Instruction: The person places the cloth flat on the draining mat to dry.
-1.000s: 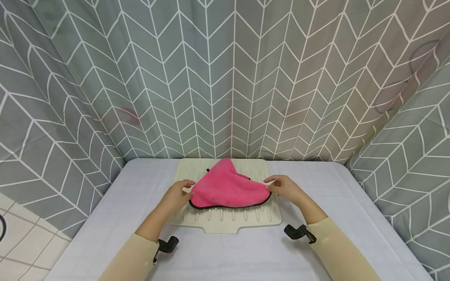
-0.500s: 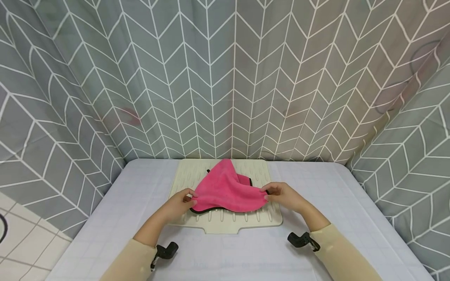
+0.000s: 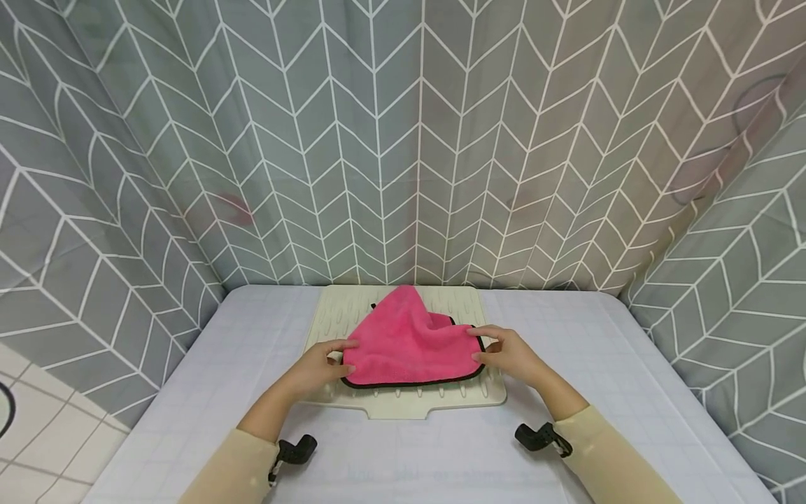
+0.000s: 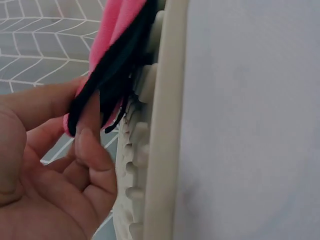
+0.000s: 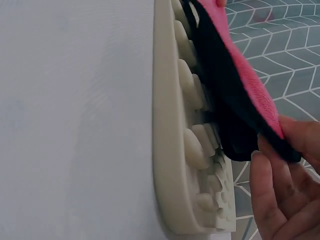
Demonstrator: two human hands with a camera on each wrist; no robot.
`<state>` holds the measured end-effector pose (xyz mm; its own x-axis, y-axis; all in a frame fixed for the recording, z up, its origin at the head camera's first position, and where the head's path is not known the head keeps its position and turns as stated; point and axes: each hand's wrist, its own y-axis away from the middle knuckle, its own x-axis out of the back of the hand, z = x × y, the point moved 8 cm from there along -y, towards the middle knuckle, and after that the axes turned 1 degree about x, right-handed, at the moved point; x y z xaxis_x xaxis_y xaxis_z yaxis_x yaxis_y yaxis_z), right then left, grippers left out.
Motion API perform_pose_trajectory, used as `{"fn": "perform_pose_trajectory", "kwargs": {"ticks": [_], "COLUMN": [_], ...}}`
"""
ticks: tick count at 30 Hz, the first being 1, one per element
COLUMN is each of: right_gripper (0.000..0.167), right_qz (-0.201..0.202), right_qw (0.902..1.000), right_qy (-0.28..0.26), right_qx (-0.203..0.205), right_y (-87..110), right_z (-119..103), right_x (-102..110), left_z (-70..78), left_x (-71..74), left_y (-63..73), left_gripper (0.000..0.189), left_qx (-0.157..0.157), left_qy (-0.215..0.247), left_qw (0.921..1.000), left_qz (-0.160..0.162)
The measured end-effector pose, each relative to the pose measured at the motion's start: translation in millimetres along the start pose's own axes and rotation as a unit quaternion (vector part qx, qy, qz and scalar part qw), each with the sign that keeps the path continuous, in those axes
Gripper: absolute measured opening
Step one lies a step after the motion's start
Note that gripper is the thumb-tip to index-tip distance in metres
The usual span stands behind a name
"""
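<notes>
A pink cloth (image 3: 406, 350) with a black border lies bunched over a cream ridged board (image 3: 397, 406), its back part rising to a peak. My left hand (image 3: 320, 365) pinches its left front corner between thumb and fingers. At the right front corner, my right hand (image 3: 511, 357) pinches the cloth the same way. In the left wrist view the dark edge of the cloth (image 4: 112, 65) passes between the fingertips. From the right wrist, the cloth's edge (image 5: 235, 95) shows held just above the board's pegs, dark underneath and pink on top.
The board rests on a table with a white cover (image 3: 403, 462). Behind and at both sides hangs a grey curtain (image 3: 403, 140) with white zigzag lines. Black curved mounts (image 3: 297, 449) sit at both wrists. Floor tiles (image 3: 44, 427) show at the lower left.
Both hands have drawn the cloth's front edge slightly toward the near side. That edge now hangs straighter and lower over the board, and more of a fold shows at the back right.
</notes>
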<state>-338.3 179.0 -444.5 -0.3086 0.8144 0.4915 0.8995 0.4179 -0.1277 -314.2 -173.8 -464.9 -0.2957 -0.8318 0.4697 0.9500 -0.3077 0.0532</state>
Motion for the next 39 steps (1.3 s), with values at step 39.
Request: {"fn": "perform_pose_trajectory", "kwargs": {"ticks": [39], "right_gripper": [0.067], "right_qz": [-0.047], "right_qw": [0.9773], "right_qy": [0.206], "right_qx": [0.02], "right_y": [23.1], "right_z": [-19.0], "right_x": [-36.8], "left_z": [1.9], "left_x": [-1.6], "left_y": [22.6], "left_gripper": [0.072], "left_qx": [-0.003], "left_qy": [-0.247], "left_qw": [0.969], "left_qz": [0.013]}}
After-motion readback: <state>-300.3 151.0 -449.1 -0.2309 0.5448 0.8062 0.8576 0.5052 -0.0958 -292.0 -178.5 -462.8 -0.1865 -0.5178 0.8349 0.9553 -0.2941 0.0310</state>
